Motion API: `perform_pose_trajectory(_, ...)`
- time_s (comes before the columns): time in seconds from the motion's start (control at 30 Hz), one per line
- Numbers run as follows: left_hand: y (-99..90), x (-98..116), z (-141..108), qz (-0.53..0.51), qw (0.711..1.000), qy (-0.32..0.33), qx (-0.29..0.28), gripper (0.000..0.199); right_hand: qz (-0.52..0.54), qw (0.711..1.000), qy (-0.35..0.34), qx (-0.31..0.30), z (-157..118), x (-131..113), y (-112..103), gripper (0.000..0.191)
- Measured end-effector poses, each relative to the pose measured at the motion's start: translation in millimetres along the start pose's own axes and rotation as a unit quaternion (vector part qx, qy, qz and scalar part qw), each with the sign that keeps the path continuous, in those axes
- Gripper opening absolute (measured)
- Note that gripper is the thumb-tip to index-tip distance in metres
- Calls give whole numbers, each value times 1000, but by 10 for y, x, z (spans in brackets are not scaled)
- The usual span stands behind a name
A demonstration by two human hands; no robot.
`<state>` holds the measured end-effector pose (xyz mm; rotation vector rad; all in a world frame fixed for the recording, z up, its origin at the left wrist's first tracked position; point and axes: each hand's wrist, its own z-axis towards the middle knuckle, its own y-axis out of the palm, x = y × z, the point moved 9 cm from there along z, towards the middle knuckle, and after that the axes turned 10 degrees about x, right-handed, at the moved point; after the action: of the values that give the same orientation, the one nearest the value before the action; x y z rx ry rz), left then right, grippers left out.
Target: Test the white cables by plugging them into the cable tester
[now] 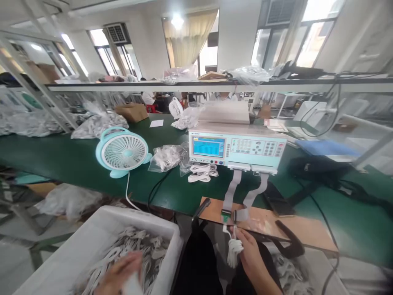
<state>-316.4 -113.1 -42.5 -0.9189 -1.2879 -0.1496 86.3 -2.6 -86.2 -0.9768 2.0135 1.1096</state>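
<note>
While our right hand (249,248) holds a coiled white cable (235,250) near its end, fingers pinched narrow, on our side of the machine (238,145) and below its grey ribbons (232,190), our left hand (121,272) is over the white bin (173,250), nearer to us and left of the machine. Because this hand is blurred, we cannot tell whether its fingers hold something. Left of the machine stands a blue fan (124,151).

Left hand (124,270) blurred, white bin (89,233) cut off below, screen text (208,147) too small to read
</note>
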Motion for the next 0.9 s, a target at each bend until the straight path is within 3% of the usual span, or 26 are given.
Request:
perform_pose_trajectory(0.03,525,131,-224,-61,988,-53,-135,35,4,1000,-1,0,-6,-6,4,22)
perform_pose_trajectory(0.07,969,276,-488,-96,963,-99,-231,36,8,1000,-2,-1,-11,-14,5,22)
perform_pose_trajectory(0.13,1616,652,-918,-124,931,-94,-329,38,9,1000,-9,-8,-19,-38,8,22)
perform_pose_trajectory(0.2,2047,937,-1193,-136,916,-70,-371,38,-3,1000,-17,-25,-28,-61,18,21)
perform_pose_trajectory(0.3,2437,1110,-1396,-164,894,-64,-411,41,-24,998,-23,-54,-53,-75,45,22)
perform_pose_trajectory(0.4,2630,1069,-1452,-194,881,-82,-424,42,-15,998,-31,-56,-69,-87,52,22)
perform_pose_trajectory(0.5,2701,1017,-1443,-215,880,-83,-415,41,2,999,-31,-42,-65,-91,52,21)
perform_pose_trajectory(0.73,2675,1067,-1377,-216,895,-90,-380,40,-19,999,-25,-33,-51,-104,60,25)
perform_pose_trajectory(0.9,2642,1030,-1474,-233,894,-124,-363,34,-40,998,-39,-14,-60,-78,16,28)
